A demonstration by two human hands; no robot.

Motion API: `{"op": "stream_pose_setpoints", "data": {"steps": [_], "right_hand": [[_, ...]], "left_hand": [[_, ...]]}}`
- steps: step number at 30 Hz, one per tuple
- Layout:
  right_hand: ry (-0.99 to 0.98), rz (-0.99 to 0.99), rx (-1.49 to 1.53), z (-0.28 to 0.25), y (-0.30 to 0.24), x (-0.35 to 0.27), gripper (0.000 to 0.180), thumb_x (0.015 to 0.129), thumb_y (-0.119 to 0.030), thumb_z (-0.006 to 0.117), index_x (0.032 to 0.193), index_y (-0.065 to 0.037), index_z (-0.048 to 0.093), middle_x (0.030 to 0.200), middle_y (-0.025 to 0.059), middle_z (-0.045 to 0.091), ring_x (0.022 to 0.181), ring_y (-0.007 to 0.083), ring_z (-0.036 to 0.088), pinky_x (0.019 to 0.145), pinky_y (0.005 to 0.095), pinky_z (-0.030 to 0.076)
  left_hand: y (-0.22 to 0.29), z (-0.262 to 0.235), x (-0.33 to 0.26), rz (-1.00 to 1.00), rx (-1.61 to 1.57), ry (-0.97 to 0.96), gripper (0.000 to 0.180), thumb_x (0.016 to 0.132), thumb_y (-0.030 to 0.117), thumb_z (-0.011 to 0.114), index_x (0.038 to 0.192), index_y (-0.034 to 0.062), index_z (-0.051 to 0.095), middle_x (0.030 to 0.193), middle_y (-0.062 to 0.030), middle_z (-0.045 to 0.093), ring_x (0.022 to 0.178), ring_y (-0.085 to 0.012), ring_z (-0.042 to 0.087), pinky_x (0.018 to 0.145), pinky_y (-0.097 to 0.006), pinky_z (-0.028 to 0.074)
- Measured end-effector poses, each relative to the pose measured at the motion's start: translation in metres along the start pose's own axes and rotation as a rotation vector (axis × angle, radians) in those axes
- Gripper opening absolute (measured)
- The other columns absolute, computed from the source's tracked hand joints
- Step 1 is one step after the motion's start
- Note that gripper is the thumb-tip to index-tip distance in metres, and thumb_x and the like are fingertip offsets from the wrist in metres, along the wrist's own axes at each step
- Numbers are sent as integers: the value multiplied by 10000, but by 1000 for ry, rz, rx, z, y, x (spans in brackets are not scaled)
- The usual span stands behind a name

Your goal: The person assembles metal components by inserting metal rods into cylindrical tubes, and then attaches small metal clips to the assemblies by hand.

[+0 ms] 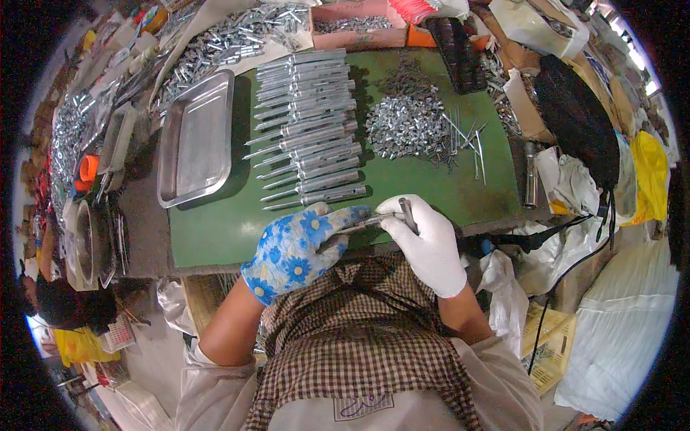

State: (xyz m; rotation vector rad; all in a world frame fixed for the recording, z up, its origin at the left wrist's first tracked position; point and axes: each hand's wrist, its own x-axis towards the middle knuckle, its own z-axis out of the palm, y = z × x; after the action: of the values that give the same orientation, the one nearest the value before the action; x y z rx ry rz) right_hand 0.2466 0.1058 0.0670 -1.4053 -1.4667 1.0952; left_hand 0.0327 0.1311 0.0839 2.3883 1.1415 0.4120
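My left hand (296, 248), in a white glove with blue flowers, is closed around a slim metal rod (356, 227) above the near edge of the green mat. The rod runs across to my right hand (429, 246), which wears a plain white glove. Its fingers pinch the rod's end, and a short dark metal tube (408, 215) sticks up between thumb and palm. Just beyond my hands lies a column of silver tubes with pointed tips (309, 136), side by side. Right of them is a heap of small silver metal sleeves (408, 123). My fingers hide part of the rod.
A shallow steel tray (195, 140) lies left on the green mat (237, 237). Loose thin pins (476, 147) and small dark parts (408, 77) flank the heap. A pink box (359, 37) of metal parts stands behind. A black strap (535, 238) hangs by the right edge.
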Motion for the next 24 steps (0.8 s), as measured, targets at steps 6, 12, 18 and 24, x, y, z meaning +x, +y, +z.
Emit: {"op": "stream_pose_setpoints", "data": {"steps": [6, 12, 18, 24], "right_hand": [[-1, 7, 13, -1, -4, 2, 133, 861, -84, 612, 987, -43, 621, 819, 50, 639, 705, 105, 571, 666, 253, 461], [33, -22, 144, 4, 1, 3, 120, 842, -42, 609, 960, -35, 630, 881, 61, 654, 773, 117, 600, 713, 259, 469], [85, -166, -204, -13, -4, 22, 134, 830, -52, 605, 951, -44, 660, 885, 95, 633, 811, 205, 619, 743, 293, 477], [103, -436, -604, 7, 10, 75, 107, 830, -84, 578, 926, -66, 623, 886, 128, 587, 791, 336, 603, 701, 426, 498]], "left_hand": [[-5, 10, -6, 33, 56, 137, 396, 827, 231, 651, 1199, 111, 592, 1099, -191, 609, 935, -369, 615, 808, -426, 512], [-6, 13, -4, -17, 47, 123, 400, 815, 254, 667, 1176, 97, 597, 1117, -206, 609, 958, -373, 614, 818, -422, 513], [7, 2, 5, -55, 173, 34, 340, 830, 210, 606, 1167, 166, 596, 907, -119, 587, 702, -294, 630, 596, -405, 519], [14, 10, 10, -160, 324, -68, 294, 838, 163, 542, 1123, 182, 611, 886, -108, 564, 652, -286, 637, 557, -391, 523]]}}
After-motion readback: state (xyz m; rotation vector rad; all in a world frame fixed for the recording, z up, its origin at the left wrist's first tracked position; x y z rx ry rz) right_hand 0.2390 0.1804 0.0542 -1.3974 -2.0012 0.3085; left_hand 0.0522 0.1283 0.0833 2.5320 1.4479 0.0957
